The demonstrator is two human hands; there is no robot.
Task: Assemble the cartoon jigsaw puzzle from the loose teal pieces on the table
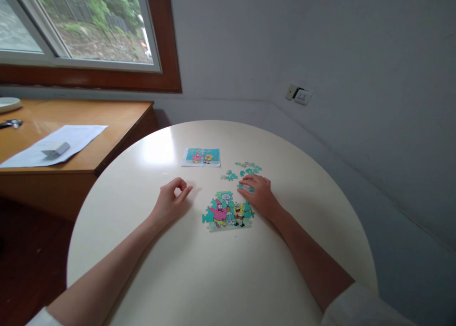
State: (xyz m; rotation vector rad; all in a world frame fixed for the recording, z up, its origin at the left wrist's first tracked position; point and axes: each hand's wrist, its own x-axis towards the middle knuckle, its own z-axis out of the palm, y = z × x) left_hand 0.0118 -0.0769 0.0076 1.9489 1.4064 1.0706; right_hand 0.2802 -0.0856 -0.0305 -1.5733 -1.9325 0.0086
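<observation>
A partly assembled cartoon jigsaw puzzle point(228, 211) lies on the round cream table point(199, 269). My right hand point(259, 193) rests flat at its upper right corner, fingers stretched over a teal piece point(245, 187). Several loose teal pieces point(242, 170) lie just beyond it. My left hand point(173, 200) rests on the table left of the puzzle, thumb and forefinger curled into a loose pinch with nothing visible in them. A small reference picture point(201, 157) lies farther back.
A wooden desk point(117, 122) stands to the left under a window, with paper sheets point(53, 145) and a small grey box point(56, 149) on it. A wall socket point(299, 95) sits on the grey wall at the right.
</observation>
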